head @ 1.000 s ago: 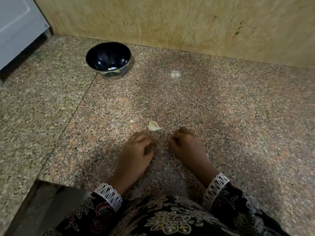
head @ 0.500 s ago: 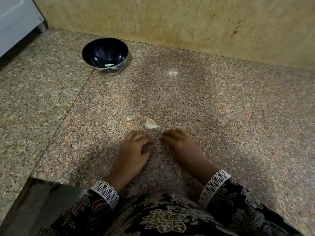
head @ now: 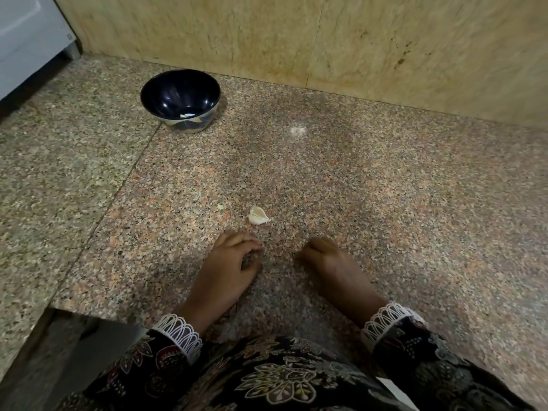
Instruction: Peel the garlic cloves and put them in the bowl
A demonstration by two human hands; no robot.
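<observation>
A small pale garlic piece (head: pixel 259 216), clove or husk I cannot tell, lies on the speckled granite counter (head: pixel 370 188). Just below it, my left hand (head: pixel 228 268) rests on the stone with fingers loosely curled, fingertips a short way from the piece. To the right, my right hand (head: pixel 332 265) rests knuckles up, fingers tucked under. Nothing shows in either hand. At the back left stands a dark blue bowl (head: pixel 166 93), with a pale garlic bit (head: pixel 187 115) at its bottom.
A beige stone wall (head: pixel 326 40) backs the counter. A white appliance (head: pixel 26 40) stands at the far left. The counter's front edge (head: pixel 98 314) drops off at lower left. A tiny pale scrap (head: pixel 220 206) lies left of the garlic piece.
My two hands have drawn apart, the right one sliding right and its fingers tucking under. The garlic piece and the bowl have not moved.
</observation>
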